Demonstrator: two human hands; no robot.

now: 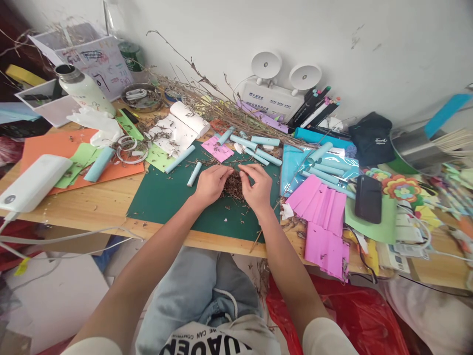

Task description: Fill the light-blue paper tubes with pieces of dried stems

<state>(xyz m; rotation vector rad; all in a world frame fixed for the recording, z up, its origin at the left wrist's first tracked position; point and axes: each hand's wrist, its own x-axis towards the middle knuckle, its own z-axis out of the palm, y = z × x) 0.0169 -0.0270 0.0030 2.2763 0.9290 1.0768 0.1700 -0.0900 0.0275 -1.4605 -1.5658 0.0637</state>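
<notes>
A small heap of dry brown plant bits (pixel 234 186) lies on the dark green cutting mat (pixel 162 192). My left hand (pixel 211 185) is at the heap's left edge, its fingers curled and pressed together. Opposite it, my right hand (pixel 257 185) bends its fingers and thumb inward over the heap's right edge. The fingertips of both hands almost meet above the heap; whatever is between them is too small to make out. Loose crumbs are scattered over the mat. Behind the hands lie rolled light-blue paper tubes (pixel 266 157) and a pink paper square (pixel 218 149).
Long dry branches (pixel 221 111) stretch along the back by a white emergency light (pixel 273 96). Pink crepe paper (pixel 318 204), a black phone-like device (pixel 368 199) and a blue packet (pixel 291 170) with tubes lie right. Left are a white power bank (pixel 35 182), orange paper (pixel 40 153) and a bottle (pixel 86 91).
</notes>
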